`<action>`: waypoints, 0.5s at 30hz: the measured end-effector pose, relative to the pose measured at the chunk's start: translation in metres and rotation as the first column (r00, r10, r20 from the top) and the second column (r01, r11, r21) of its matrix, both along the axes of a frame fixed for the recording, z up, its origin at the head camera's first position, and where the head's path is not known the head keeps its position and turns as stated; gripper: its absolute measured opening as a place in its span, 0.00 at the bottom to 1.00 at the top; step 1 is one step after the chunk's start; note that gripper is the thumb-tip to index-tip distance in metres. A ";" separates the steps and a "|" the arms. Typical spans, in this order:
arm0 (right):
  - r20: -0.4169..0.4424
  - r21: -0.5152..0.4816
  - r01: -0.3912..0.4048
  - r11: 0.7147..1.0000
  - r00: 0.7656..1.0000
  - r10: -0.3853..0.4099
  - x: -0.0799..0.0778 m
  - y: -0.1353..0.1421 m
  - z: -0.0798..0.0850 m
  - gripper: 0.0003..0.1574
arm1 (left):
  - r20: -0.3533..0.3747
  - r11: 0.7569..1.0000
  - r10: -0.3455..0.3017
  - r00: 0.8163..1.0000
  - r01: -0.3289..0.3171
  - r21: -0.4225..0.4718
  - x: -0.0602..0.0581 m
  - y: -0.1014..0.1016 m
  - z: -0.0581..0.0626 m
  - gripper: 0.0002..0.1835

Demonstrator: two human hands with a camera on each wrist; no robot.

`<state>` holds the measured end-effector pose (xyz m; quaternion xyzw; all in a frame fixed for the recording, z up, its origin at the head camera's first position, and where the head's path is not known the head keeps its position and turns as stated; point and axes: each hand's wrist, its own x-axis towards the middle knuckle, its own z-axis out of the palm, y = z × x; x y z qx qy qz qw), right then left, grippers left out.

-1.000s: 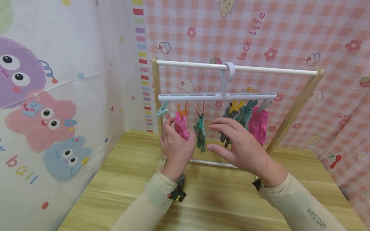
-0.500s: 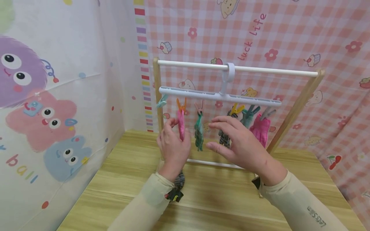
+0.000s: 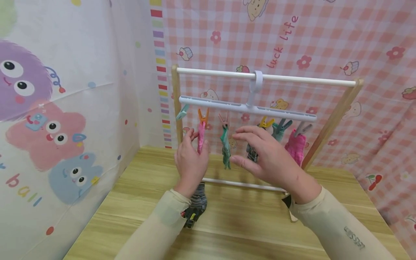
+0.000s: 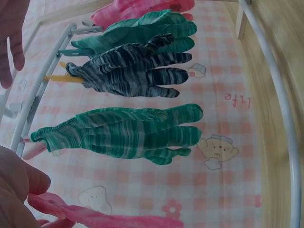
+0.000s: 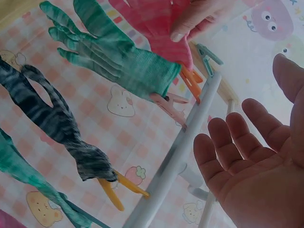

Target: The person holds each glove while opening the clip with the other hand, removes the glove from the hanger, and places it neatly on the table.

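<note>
My left hand [image 3: 192,159] pinches a pink glove [image 3: 201,136] between thumb and fingers, just below the orange clothespin [image 3: 203,115] that it hangs from. Beside it a green striped glove [image 4: 128,133] dangles from a pink clothespin [image 3: 224,118]. My right hand [image 3: 271,157] is held up with fingers apart and nothing in its grasp, palm facing the hanging row. Behind it in the head view are a black-grey glove [image 5: 52,114] on a yellow clothespin [image 5: 121,187], another green glove [image 3: 277,133] and a second pink glove [image 3: 296,146], partly covered by the hand.
A white clip hanger [image 3: 217,103] hooks over the top bar [image 3: 214,73] of a wood-framed rack. A light teal clothespin [image 3: 183,112] at its left end holds nothing. One dark grey glove [image 3: 197,202] lies on the wooden table [image 3: 240,224], partly under the left forearm.
The hanger has turned, its left end rising and right end dropping in the head view. My left hand has shifted left with the pink glove, now edge-on. The right hand hardly moved.
</note>
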<state>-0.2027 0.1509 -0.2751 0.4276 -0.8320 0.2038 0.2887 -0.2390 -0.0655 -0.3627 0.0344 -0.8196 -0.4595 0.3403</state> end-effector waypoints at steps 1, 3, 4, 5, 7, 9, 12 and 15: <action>-0.007 0.002 -0.001 1.000 1.000 0.001 -0.002 -0.001 0.002 0.36 | 0.006 1.000 0.002 1.000 -0.002 -0.007 -0.001 -0.001 0.000 0.31; -0.024 0.005 0.002 1.000 1.000 -0.002 -0.006 -0.003 0.008 0.36 | 0.013 1.000 0.006 1.000 -0.005 -0.020 -0.003 -0.002 0.001 0.29; -0.034 0.007 0.006 1.000 0.999 -0.005 -0.008 -0.004 0.011 0.37 | 0.013 1.000 0.008 1.000 -0.008 -0.029 -0.004 -0.003 0.001 0.28; -0.041 0.010 0.012 1.000 0.999 -0.011 -0.010 -0.006 0.014 0.38 | 0.010 0.999 0.011 1.000 -0.010 -0.038 -0.004 -0.004 0.001 0.27; -0.052 0.019 0.030 0.999 0.998 -0.029 -0.014 -0.008 0.020 0.39 | 0.004 0.998 0.012 1.000 -0.012 -0.058 -0.005 -0.005 0.000 0.23; -0.057 0.031 0.047 0.998 0.997 -0.045 -0.018 -0.012 0.026 0.40 | -0.016 0.998 0.001 1.000 -0.002 -0.069 -0.005 -0.005 -0.001 0.19; -0.071 0.067 0.068 0.995 0.996 -0.063 -0.024 -0.019 0.036 0.42 | -0.038 0.996 -0.025 0.999 0.022 -0.082 -0.004 -0.007 -0.002 0.16; -0.057 0.116 0.081 0.990 0.996 -0.075 -0.031 -0.028 0.049 0.45 | -0.048 0.995 -0.062 0.997 0.058 -0.077 -0.001 -0.008 -0.002 0.15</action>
